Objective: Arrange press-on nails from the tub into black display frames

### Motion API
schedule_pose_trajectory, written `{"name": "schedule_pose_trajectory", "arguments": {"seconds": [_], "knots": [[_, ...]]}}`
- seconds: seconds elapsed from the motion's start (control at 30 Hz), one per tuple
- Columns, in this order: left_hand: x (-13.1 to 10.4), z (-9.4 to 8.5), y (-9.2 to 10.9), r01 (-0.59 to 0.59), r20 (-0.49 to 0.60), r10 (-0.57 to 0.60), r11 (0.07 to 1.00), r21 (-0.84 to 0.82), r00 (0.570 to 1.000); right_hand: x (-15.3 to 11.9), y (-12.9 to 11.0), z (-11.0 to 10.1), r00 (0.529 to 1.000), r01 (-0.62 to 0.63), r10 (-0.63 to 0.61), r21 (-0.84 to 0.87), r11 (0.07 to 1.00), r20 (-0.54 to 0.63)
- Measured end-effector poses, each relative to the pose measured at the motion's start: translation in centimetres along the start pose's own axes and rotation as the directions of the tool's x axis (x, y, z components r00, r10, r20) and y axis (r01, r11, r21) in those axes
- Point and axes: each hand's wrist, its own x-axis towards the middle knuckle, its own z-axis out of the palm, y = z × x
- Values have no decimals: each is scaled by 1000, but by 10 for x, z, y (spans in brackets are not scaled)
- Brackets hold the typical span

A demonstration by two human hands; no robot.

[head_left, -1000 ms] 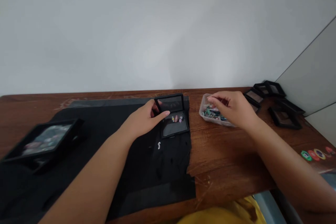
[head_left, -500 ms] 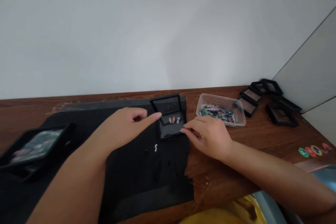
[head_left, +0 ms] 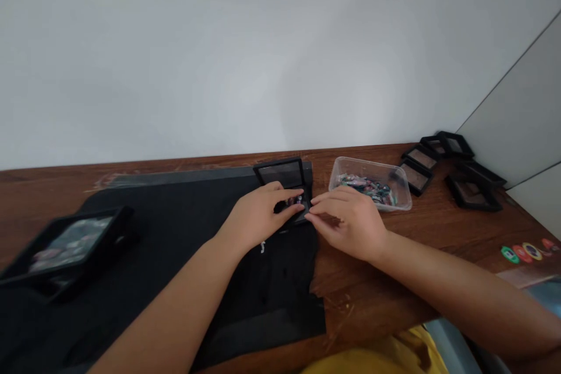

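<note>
A small black hinged display case stands with its clear-windowed lid [head_left: 280, 174] raised at the back. My left hand [head_left: 254, 216] reaches over its base, thumb and forefinger apart above several small coloured stones [head_left: 297, 200] lying inside. Most of the base is hidden under that hand. My right hand [head_left: 353, 222] is at the case's right edge, thumb and fingertips drawn together. Whatever sits between those fingertips, if anything, is too small to make out. Just below my left wrist, a small white curl [head_left: 262, 247] lies on the black mat [head_left: 280, 292].
Behind my right hand stands a clear plastic tub [head_left: 397, 174] of polished coloured stones. Another black case [head_left: 118, 217] with pale contents is at left. Several dark cases [head_left: 418, 175] lie at the back right, and round stickers [head_left: 521, 253] on the wooden table [head_left: 372, 286].
My left hand has moved right and slightly down, from beside the open case to over its base, covering part of the stones. My right hand has stayed nearly in place.
</note>
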Motion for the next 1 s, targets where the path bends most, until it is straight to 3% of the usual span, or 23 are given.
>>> {"name": "schedule_pose_trajectory", "arguments": {"seconds": [0.23,0.57,1.0], "knots": [[1,1,1,-14,44,15,1000,-16,999,0,-3,0,1000,24,-25,99,995,9],[0,-5,-8,69,8,-69,997,-18,998,7,-8,-4,987,116,-86,231,966,-136],[-3,-16,-24,128,-20,-129,991,-46,991,-1,-4,4,999,-30,39,293,956,-23]]}}
